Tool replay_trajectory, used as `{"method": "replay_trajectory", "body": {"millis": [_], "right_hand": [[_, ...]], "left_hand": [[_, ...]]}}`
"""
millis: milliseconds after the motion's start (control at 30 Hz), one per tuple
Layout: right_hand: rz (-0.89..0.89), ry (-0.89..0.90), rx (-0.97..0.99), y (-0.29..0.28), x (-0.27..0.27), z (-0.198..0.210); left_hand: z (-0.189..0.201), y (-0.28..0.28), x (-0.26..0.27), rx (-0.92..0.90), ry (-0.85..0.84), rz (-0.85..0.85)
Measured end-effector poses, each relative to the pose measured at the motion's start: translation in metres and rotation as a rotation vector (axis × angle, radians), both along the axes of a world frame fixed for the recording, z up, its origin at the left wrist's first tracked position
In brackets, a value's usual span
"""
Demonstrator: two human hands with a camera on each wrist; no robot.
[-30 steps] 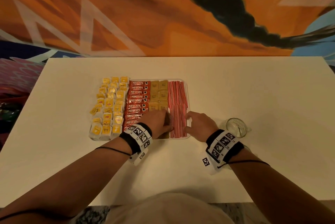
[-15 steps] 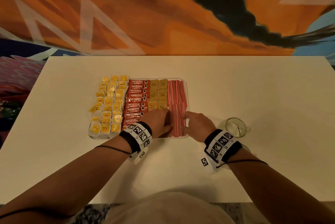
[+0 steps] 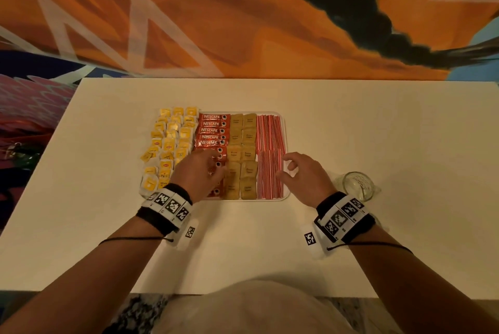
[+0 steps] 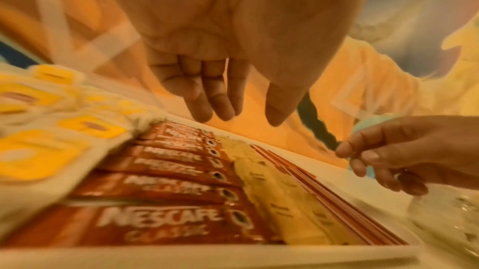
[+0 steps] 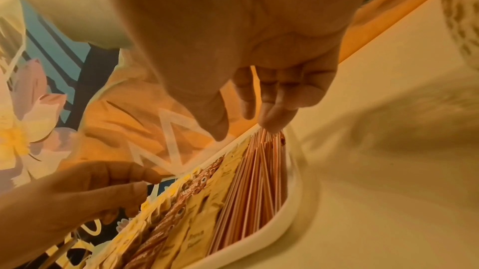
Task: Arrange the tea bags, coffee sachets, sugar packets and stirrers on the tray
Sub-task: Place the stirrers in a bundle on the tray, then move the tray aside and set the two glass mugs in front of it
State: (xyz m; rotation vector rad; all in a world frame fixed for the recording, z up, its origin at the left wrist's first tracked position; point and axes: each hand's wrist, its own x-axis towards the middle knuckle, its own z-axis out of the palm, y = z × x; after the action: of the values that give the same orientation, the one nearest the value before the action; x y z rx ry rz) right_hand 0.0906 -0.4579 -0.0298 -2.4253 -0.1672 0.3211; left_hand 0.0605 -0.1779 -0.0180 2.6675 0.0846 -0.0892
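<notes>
A white tray [image 3: 286, 128] on the table holds four columns: yellow tea bags [image 3: 172, 139], red coffee sachets [image 3: 213, 129], brown sugar packets [image 3: 243, 139] and red-and-white striped stirrers [image 3: 270, 139]. My left hand [image 3: 213, 164] hovers over the near coffee sachets [image 4: 166, 222], hiding some of them. Its fingers [image 4: 220, 107] are straight and hold nothing. My right hand [image 3: 285, 167] is at the tray's right rim beside the near stirrers [image 5: 249, 187]. Its fingers [image 5: 272, 117] hang relaxed and empty.
An empty clear glass [image 3: 357, 189] stands on the white table [image 3: 378, 123] just right of my right wrist. The tea bags spill over the tray's left edge. A painted orange wall rises behind the table's far edge.
My left hand has come off the near stirrers and moved left over the coffee sachets. My right hand has drawn back from the stirrers to the tray's right rim with its fingers spread.
</notes>
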Motion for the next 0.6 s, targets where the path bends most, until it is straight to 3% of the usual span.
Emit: {"method": "replay_trajectory", "body": {"millis": [300,500,600], "right_hand": [[-0.113,-0.027,0.015,0.02,-0.023,-0.002],[-0.229,0.187,-0.187,0.031,-0.034,-0.007],[-0.273,0.224,-0.195,0.041,-0.037,-0.011]], "left_hand": [[-0.007,0.077,-0.029,0.009,-0.017,0.26],[-0.018,0.112,-0.045,-0.01,0.227,0.489],[-0.021,0.118,-0.05,-0.068,0.289,0.52]]}}
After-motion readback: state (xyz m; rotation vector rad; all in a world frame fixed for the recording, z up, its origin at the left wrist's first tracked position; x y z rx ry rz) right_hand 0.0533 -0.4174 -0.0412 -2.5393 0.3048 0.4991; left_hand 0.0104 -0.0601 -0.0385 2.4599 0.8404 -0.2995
